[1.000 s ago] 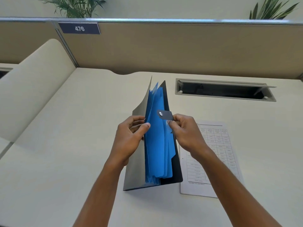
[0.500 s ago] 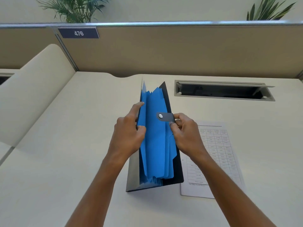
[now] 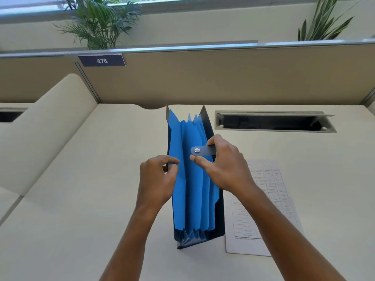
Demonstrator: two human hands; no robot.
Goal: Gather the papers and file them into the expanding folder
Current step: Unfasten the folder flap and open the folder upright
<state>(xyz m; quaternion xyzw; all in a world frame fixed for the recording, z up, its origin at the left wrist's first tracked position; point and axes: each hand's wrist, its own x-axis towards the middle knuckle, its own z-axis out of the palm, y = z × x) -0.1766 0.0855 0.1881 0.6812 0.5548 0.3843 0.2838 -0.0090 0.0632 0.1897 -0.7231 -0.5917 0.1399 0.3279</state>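
A dark expanding folder (image 3: 220,218) stands upright on the desk, spread open so its several blue dividers (image 3: 190,179) show. My left hand (image 3: 157,179) pinches the folder's left cover near its top edge. My right hand (image 3: 223,167) grips the right cover and holds the dark snap strap (image 3: 203,150), whose silver button faces me. A printed sheet of paper (image 3: 265,203) with a table lies flat on the desk just right of the folder, partly hidden by my right forearm.
An open cable slot (image 3: 272,122) is cut into the desk behind the paper. A tan partition with the plate 476 (image 3: 102,60) closes the far side. A curved cream divider (image 3: 40,126) rises on the left. Plants stand beyond the partition.
The folder has been raised more upright and spread wider, showing more blue dividers. My left hand slid from the inside pockets to the left cover's edge. The camera tilted upward.
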